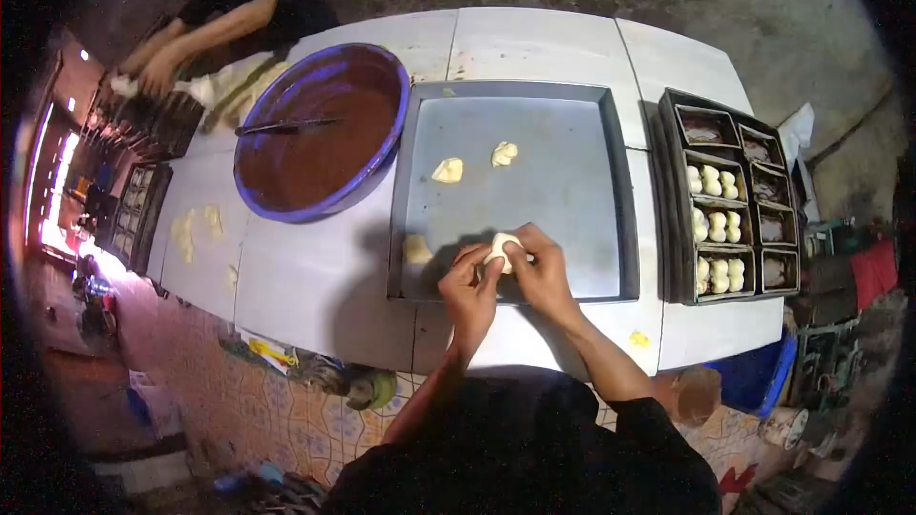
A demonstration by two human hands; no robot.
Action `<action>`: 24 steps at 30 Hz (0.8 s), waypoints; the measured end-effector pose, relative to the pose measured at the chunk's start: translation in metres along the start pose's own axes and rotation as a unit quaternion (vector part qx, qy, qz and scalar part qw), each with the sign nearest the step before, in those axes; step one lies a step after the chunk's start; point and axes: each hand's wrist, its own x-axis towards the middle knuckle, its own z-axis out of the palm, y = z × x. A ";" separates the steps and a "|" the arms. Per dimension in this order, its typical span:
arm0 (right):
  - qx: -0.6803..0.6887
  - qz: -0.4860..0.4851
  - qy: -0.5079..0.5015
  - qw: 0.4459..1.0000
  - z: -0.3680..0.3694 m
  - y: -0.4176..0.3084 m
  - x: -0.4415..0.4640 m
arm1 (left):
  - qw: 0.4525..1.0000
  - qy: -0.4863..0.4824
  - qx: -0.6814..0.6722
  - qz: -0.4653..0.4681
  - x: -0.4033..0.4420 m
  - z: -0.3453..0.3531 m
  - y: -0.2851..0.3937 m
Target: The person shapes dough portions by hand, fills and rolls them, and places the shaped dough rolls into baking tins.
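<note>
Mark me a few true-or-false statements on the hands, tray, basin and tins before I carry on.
1. The left hand and right hand hold one dough piece between them. True.
2. The purple basin stands right of the tray. False: it stands left of it.
3. A dark stick rests in the basin. True.
4. Every compartment of the tins at the right holds dough balls. False: only three do.
</note>
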 end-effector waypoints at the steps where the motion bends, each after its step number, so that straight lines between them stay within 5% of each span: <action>1: 0.089 0.028 0.008 0.996 0.001 0.007 0.003 | 0.997 0.014 -0.039 -0.068 -0.005 0.000 0.003; 3: 0.178 0.056 0.016 0.982 0.001 0.007 0.000 | 0.996 -0.008 -0.041 -0.077 -0.009 -0.002 0.003; 6: 0.031 -0.164 -0.092 0.982 -0.001 -0.012 0.005 | 0.986 -0.063 -0.030 -0.154 -0.006 -0.009 0.000; 7: 0.115 -0.159 -0.122 0.973 0.007 -0.006 0.001 | 0.927 -0.061 -0.287 -0.232 -0.006 -0.006 0.009; 8: 0.024 -0.165 -0.120 0.979 0.007 -0.007 0.003 | 0.798 -0.056 -0.525 -0.289 -0.007 -0.005 0.014; 10: 0.124 -0.100 -0.135 0.978 0.010 -0.007 0.008 | 0.812 -0.048 -0.502 -0.294 0.000 -0.013 -0.010; 12: 0.276 0.041 -0.172 0.945 0.010 0.016 0.015 | 0.659 -0.234 -0.669 -0.251 0.021 -0.028 -0.003; 13: 0.300 0.065 -0.205 0.929 0.006 0.024 0.021 | 0.702 -0.296 -0.613 -0.212 0.039 -0.035 0.008; 14: 0.268 -0.032 -0.164 0.949 0.013 0.032 0.028 | 0.761 -0.298 -0.545 -0.190 0.058 -0.044 0.008; 15: 0.294 -0.016 -0.154 0.943 0.014 0.038 0.033 | 0.794 -0.278 -0.509 -0.181 0.092 -0.062 -0.033; 17: 0.376 0.022 -0.109 0.920 0.015 0.033 0.038 | 0.933 -0.168 -0.311 -0.063 0.157 -0.092 0.003; 18: 0.374 0.020 -0.111 0.921 0.017 0.034 0.040 | 0.993 -0.035 0.049 -0.101 0.199 -0.120 0.009; 19: 0.322 0.008 -0.087 0.943 0.018 0.035 0.040 | 0.951 0.025 0.307 -0.004 0.244 -0.142 0.001; 20: 0.271 -0.005 -0.058 0.961 0.021 0.037 0.039 | 0.969 0.066 0.240 0.013 0.256 -0.144 0.012; 21: 0.299 0.029 -0.050 0.953 0.024 0.038 0.036 | 0.904 0.081 0.419 0.004 0.297 -0.172 -0.034; 24: 0.316 0.062 -0.068 0.944 0.031 0.049 0.031 | 0.891 -0.124 0.379 -0.218 0.314 -0.192 -0.084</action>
